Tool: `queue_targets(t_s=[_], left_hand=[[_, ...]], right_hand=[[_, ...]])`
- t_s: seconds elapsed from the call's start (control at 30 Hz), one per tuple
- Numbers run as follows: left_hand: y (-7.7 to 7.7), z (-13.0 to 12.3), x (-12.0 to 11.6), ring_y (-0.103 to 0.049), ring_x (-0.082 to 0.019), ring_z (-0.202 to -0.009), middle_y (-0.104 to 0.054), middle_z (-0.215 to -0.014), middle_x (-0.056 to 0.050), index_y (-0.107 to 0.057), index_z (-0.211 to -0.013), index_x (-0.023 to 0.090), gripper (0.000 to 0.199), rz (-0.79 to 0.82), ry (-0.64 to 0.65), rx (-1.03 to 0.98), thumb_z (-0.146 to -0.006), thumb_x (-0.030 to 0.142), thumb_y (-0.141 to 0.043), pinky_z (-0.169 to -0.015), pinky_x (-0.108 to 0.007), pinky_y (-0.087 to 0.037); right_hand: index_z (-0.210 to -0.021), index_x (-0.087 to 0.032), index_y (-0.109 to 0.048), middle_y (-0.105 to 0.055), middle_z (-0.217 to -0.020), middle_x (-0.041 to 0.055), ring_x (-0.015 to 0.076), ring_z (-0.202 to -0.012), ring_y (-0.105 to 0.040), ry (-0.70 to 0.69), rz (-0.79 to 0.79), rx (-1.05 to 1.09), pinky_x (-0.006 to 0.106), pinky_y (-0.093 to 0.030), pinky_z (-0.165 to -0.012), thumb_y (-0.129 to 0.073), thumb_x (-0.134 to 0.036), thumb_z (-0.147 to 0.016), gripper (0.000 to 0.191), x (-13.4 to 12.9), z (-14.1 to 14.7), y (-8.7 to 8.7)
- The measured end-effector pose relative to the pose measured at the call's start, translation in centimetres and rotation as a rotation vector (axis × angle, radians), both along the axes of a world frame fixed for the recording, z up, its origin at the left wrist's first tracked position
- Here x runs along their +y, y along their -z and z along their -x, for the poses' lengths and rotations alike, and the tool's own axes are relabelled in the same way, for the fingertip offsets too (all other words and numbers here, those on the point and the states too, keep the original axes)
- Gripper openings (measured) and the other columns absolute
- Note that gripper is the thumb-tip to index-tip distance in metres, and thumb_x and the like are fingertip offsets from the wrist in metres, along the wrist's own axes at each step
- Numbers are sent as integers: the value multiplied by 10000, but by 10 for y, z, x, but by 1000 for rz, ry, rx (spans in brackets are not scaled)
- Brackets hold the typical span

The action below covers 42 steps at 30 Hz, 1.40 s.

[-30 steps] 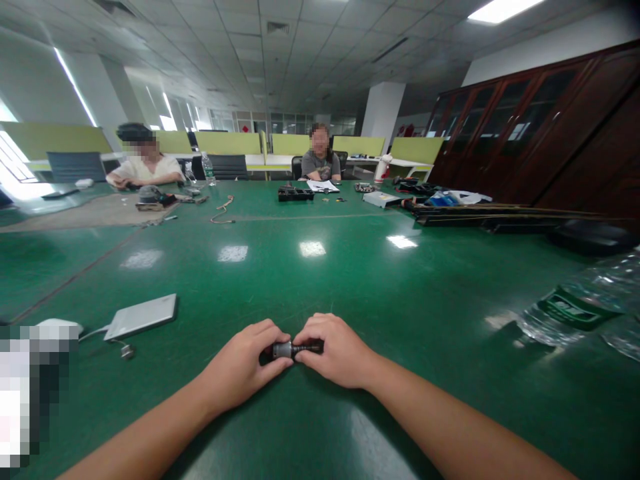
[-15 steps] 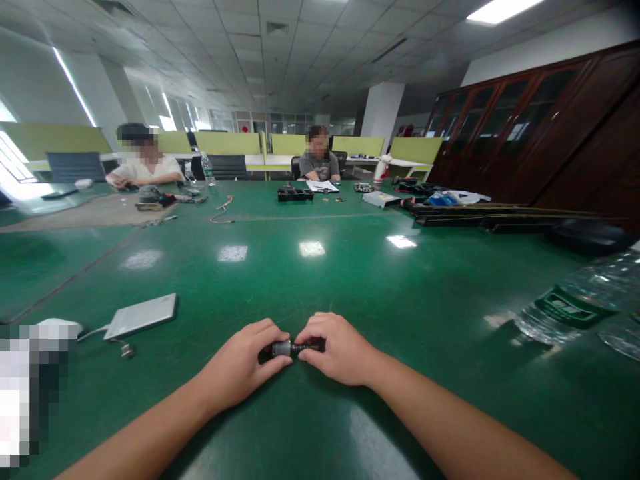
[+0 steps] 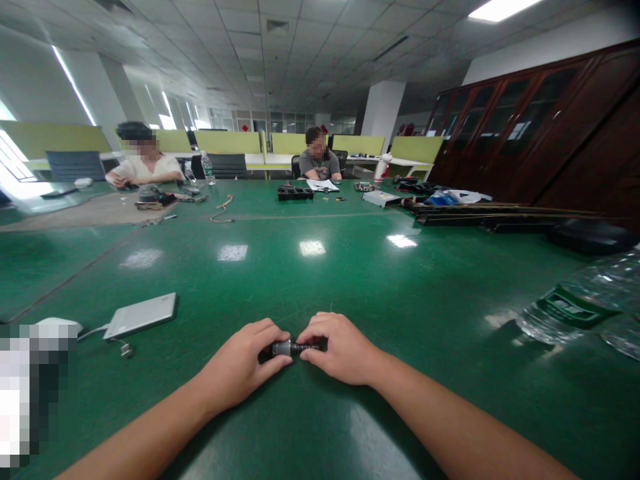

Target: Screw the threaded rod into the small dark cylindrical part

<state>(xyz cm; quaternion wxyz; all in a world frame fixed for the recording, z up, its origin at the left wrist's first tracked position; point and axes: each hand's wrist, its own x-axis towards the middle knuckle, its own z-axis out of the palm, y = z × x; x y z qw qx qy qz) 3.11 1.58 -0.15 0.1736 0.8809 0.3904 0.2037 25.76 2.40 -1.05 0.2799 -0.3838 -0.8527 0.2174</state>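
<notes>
The left hand is clamped on a grey cylindrical metal body at the near part of the glossy green desk, while the right hand brackets its dark spiral-grooved shaft between thumb and fingers, firm contact there being indeterminable.

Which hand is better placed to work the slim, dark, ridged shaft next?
Probably the right hand: it curls around the slim, dark, ridged shaft, contact unclear; the left hand holds the grey metal cylinder.

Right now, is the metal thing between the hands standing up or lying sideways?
Sideways: the metal thing stretches across from the left hand toward the right hand.
</notes>
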Motion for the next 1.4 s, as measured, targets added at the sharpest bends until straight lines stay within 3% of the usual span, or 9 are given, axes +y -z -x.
queue_targets(t_s=[1.1, 1.4], left_hand=[[-2, 3, 5, -639, -205, -875, -665, -957, -41, -657, -1065, 208, 188, -23, -74, -23, -885, 263, -649, -785, -312, -518], [0, 6, 7, -634, -203, -854, -655, -940, -38, -654, -1051, 199, 177, -4, -92, -33, -895, 282, -639, -782, -320, -505]], right_hand=[[-834, -207, -741, -697, -781, 10, 156, -764, -588, 114, 28, -9, 289, -425, -726, -699, -162, -768, 91, 3, -4, -2], [-841, -222, -751, -696, -813, 23, 176, -794, -595, 326, 26, -55, 301, -445, -739, -673, -140, -725, 163, 8, -13, 0]])
